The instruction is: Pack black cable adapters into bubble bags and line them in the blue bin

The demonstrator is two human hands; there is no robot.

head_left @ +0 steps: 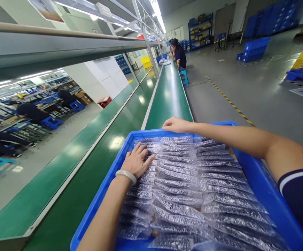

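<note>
A blue plastic bin (233, 124) stands before me, packed with rows of clear bubble-wrap bags (179, 176) laid overlapping on edge. What the bags contain cannot be made out. My left hand (137, 161), with a pale bangle (126, 175) at the wrist, rests on the left row of bags, fingers spread and holding nothing. At the bin's far side, my right hand (177, 124) grips the rim, its fingers curled over the edge.
Green workbench strips (170, 92) run away from me, with a shelf (62, 45) above on the left. A seated person (179, 55) is at the far end. Blue crates (254, 48) and a yellow-black floor line (227, 99) lie to the right.
</note>
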